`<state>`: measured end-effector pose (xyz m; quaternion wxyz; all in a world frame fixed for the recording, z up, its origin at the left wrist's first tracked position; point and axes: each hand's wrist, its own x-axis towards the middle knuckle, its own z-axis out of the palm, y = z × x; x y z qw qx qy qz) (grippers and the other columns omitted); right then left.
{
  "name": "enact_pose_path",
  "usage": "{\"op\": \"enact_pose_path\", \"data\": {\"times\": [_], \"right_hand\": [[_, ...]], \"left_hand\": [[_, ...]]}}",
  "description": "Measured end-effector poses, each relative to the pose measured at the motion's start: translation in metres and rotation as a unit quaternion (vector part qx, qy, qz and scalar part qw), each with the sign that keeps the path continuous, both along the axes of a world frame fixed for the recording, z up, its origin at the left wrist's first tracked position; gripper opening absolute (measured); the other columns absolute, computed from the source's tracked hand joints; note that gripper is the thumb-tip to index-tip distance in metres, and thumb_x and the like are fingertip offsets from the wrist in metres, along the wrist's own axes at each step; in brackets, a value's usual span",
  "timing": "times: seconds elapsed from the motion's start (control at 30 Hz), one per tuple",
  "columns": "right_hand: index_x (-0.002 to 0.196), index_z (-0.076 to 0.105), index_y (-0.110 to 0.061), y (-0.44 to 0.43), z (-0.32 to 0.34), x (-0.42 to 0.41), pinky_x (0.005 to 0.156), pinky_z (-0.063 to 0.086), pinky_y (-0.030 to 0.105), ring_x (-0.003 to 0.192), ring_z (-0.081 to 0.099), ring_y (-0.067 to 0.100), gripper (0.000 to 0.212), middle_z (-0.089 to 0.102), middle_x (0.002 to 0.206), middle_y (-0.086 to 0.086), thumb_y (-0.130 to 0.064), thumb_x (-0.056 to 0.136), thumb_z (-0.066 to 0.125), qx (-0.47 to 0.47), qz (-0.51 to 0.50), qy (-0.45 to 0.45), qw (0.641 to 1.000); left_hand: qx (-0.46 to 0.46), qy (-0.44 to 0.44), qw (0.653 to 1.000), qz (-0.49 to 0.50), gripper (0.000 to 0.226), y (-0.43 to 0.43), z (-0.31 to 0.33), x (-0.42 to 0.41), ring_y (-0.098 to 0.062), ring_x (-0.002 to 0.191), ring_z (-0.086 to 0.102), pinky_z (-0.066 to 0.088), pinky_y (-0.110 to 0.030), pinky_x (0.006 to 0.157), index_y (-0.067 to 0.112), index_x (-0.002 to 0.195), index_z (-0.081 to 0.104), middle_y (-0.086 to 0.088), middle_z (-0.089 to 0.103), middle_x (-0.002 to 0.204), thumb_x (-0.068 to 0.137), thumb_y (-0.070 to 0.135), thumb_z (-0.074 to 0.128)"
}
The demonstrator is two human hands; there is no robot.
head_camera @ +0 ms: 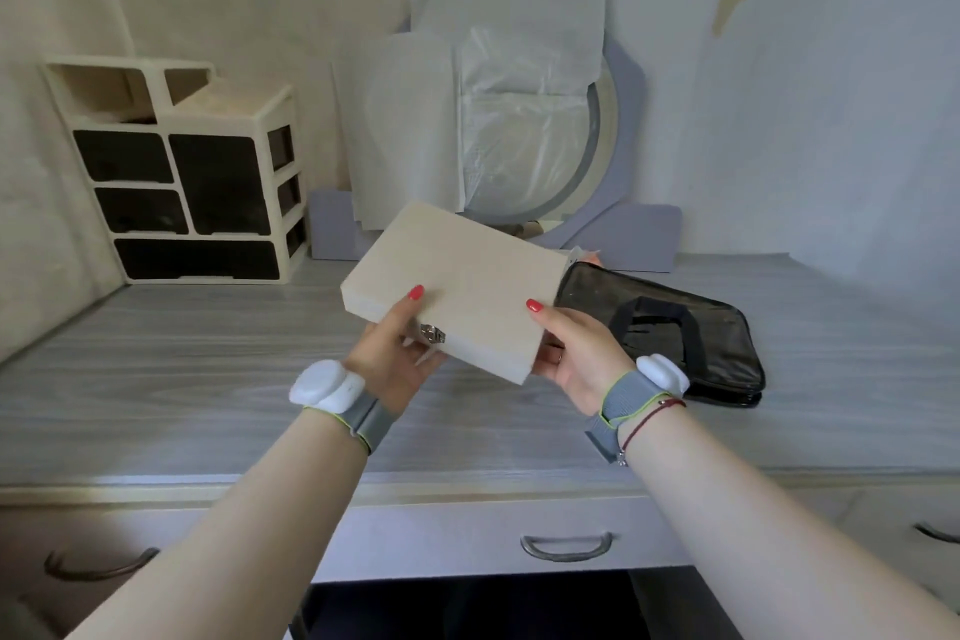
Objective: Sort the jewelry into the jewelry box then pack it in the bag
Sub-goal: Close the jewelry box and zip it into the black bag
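Packing looks to be the step in hand: left hand and right hand each grip the near edge of the closed jewelry box, thumbs on its lid, holding it tilted above the table. Its far corner meets the end of the black bag lying just beyond; next it likely needs sliding inside.

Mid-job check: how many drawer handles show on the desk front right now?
3. The left handle is under the desk edge at the lower left, the middle handle is between the forearms, and the right handle is cut by the frame edge. More may lie out of view.
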<state>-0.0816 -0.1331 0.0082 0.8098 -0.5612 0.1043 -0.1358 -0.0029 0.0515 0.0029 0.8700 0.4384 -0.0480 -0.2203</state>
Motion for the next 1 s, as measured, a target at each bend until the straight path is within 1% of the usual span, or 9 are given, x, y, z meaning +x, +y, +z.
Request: {"op": "enact_pose_path", "data": {"times": [0.1,0.2,0.33,0.5,0.57,0.67,0.77,0.87,1.0], "right_hand": [[0.095,0.064,-0.01,-0.005,-0.003,-0.007,0.061,0.058,0.031,0.076,0.066,0.02,0.012,0.069,0.091,0.009,-0.019,0.089,0.062,-0.001,-0.005,0.005,1.0],[0.093,0.064,-0.008,-0.016,-0.005,-0.013,0.06,0.058,0.031,0.074,0.066,0.02,0.013,0.069,0.09,0.01,-0.02,0.089,0.061,-0.011,-0.011,0.015,1.0],[0.097,0.062,-0.006,-0.025,-0.009,-0.021,0.062,0.058,0.031,0.072,0.067,0.018,0.023,0.068,0.088,0.01,-0.027,0.091,0.059,-0.038,-0.001,0.036,0.999],[0.112,0.051,-0.008,-0.071,-0.015,-0.025,0.086,0.055,0.044,0.089,0.065,0.034,0.033,0.061,0.092,0.021,-0.036,0.094,0.053,-0.135,-0.142,0.077,0.978],[0.118,0.052,-0.013,-0.098,-0.02,-0.029,0.089,0.051,0.039,0.092,0.063,0.026,0.042,0.061,0.096,0.01,-0.041,0.087,0.06,-0.335,-0.186,0.113,0.917],[0.126,0.05,-0.017,-0.128,-0.026,-0.036,0.091,0.043,0.03,0.109,0.052,0.021,0.053,0.055,0.117,0.003,-0.043,0.083,0.065,-0.65,-0.134,0.179,0.726],[0.131,0.046,-0.018,-0.145,-0.031,-0.035,0.095,0.045,0.037,0.12,0.045,0.026,0.061,0.048,0.129,0.003,-0.051,0.082,0.062,-0.79,-0.073,0.224,0.567],[0.124,0.051,-0.019,-0.153,-0.029,-0.032,0.089,0.046,0.034,0.116,0.044,0.026,0.052,0.045,0.126,0.002,-0.05,0.083,0.058,-0.838,-0.051,0.226,0.494],[0.12,0.051,-0.016,-0.159,-0.024,-0.027,0.07,0.038,0.029,0.115,0.042,0.026,0.036,0.044,0.125,0.004,-0.032,0.088,0.053,-0.874,-0.006,0.248,0.419]], "left_hand": [[0.009,0.028,0.999,-0.036,0.043,-0.016,-0.007,-0.014,-0.03,0.103,0.065,0.057,-0.044,0.082,0.015,0.116,0.057,-0.008,0.063,0.111,0.079,0.03,0.071],[0.003,0.033,0.996,-0.082,0.035,-0.027,-0.012,-0.024,-0.031,0.103,0.066,0.054,-0.049,0.085,0.017,0.114,0.058,-0.007,0.064,0.111,0.082,0.028,0.068],[-0.002,0.045,0.995,-0.092,0.034,-0.043,-0.016,-0.033,-0.031,0.096,0.069,0.057,-0.048,0.078,0.018,0.114,0.057,-0.006,0.066,0.107,0.082,0.024,0.067],[0.0,0.052,0.997,-0.06,0.035,-0.05,-0.017,-0.03,-0.03,0.098,0.067,0.059,-0.046,0.075,0.014,0.112,0.055,-0.006,0.061,0.108,0.082,0.027,0.067],[0.004,0.048,0.997,-0.053,0.046,-0.048,-0.02,-0.028,-0.031,0.099,0.067,0.058,-0.047,0.076,0.013,0.122,0.053,-0.008,0.061,0.11,0.081,0.027,0.068],[0.012,0.044,0.998,-0.049,0.054,-0.045,-0.024,-0.028,-0.032,0.097,0.068,0.059,-0.046,0.073,0.014,0.13,0.048,-0.008,0.062,0.108,0.081,0.026,0.068],[0.012,0.041,0.997,-0.057,0.051,-0.044,-0.027,-0.03,-0.031,0.096,0.068,0.059,-0.045,0.071,0.016,0.128,0.048,-0.007,0.063,0.107,0.081,0.025,0.067],[0.019,0.041,0.997,-0.06,0.049,-0.043,-0.03,-0.03,-0.031,0.096,0.068,0.059,-0.046,0.071,0.018,0.125,0.048,-0.008,0.062,0.11,0.081,0.025,0.067],[0.024,0.041,0.997,-0.067,0.045,-0.039,-0.032,-0.027,-0.032,0.095,0.068,0.059,-0.047,0.072,0.019,0.123,0.049,-0.008,0.063,0.11,0.081,0.024,0.066]]}}
